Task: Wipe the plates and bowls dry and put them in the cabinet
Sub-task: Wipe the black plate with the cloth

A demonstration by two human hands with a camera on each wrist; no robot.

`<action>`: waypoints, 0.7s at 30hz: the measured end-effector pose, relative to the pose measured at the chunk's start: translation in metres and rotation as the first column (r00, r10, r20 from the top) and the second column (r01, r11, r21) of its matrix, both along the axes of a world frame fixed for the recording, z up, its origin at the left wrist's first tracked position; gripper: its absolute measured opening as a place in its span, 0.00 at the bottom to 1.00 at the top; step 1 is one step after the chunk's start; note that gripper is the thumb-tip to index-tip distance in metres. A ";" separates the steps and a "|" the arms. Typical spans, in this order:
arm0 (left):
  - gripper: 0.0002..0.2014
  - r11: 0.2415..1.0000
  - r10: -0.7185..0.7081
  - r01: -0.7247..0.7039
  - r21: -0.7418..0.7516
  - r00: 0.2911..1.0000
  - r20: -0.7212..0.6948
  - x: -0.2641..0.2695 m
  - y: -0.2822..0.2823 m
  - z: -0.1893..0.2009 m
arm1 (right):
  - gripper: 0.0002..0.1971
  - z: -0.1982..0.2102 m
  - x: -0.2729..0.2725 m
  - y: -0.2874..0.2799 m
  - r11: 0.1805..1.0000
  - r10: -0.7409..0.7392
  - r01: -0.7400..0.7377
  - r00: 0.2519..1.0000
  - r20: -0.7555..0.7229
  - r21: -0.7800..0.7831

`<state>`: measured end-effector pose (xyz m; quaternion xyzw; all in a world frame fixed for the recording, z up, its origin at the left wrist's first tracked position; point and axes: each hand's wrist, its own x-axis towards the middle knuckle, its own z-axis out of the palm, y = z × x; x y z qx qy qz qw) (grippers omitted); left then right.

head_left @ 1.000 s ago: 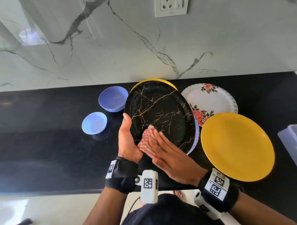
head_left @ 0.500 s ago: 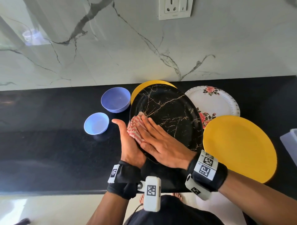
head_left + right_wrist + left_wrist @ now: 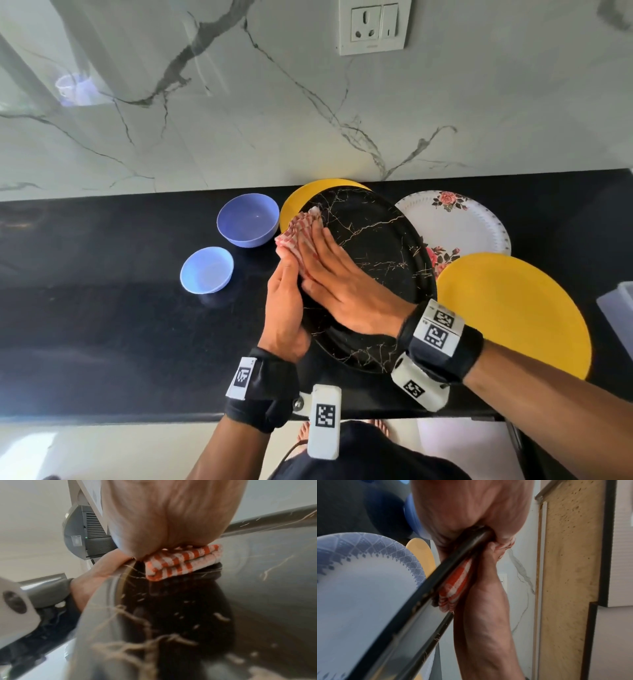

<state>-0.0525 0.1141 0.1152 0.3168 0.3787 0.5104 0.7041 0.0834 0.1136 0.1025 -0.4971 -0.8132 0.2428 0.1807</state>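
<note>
The folded cloth has been carried from the black plate's lower left up to its upper-left rim.

Head view: the black plate (image 3: 373,260) is held tilted above the counter (image 3: 102,325) near its front edge, long axis running from front toward the back wall; its left rim is gripped by the left hand (image 3: 286,308), and the checked cloth (image 3: 301,229) is pressed flat under the straight fingers of the right hand (image 3: 339,284). Two blue bowls (image 3: 248,219) and a yellow plate (image 3: 513,308) lie alongside.
Left wrist view: the rim is seen edge-on, clamped in the thumb crook, above a patterned white plate (image 3: 359,588) hidden from the head.
Right wrist view: the cloth's stacked folds are shown.
</note>
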 end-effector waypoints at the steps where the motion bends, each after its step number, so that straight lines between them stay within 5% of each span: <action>1: 0.32 1.000 -0.010 0.010 -0.007 1.000 0.022 -0.001 0.000 -0.001 | 0.32 0.002 0.003 0.001 1.000 0.007 -0.008 1.000 0.025 0.010; 8: 0.28 0.997 0.002 -0.002 -0.082 1.000 0.007 -0.009 -0.005 0.002 | 0.35 0.014 0.053 0.033 0.983 -0.182 0.179 0.980 0.082 0.044; 14: 0.27 0.997 0.013 -0.016 -0.074 0.999 -0.039 -0.014 -0.006 0.004 | 0.32 -0.016 0.072 0.030 0.946 -0.296 0.303 0.952 0.077 -0.117; 16: 0.27 0.998 -0.012 0.008 -0.070 0.998 -0.059 -0.012 -0.006 0.003 | 0.33 -0.007 0.058 0.023 0.959 -0.247 0.247 0.969 0.016 -0.136; 21: 0.23 1.000 -0.003 0.002 -0.024 0.999 -0.040 -0.009 -0.001 0.005 | 0.32 0.002 0.001 -0.001 0.973 0.009 -0.024 0.998 0.066 0.231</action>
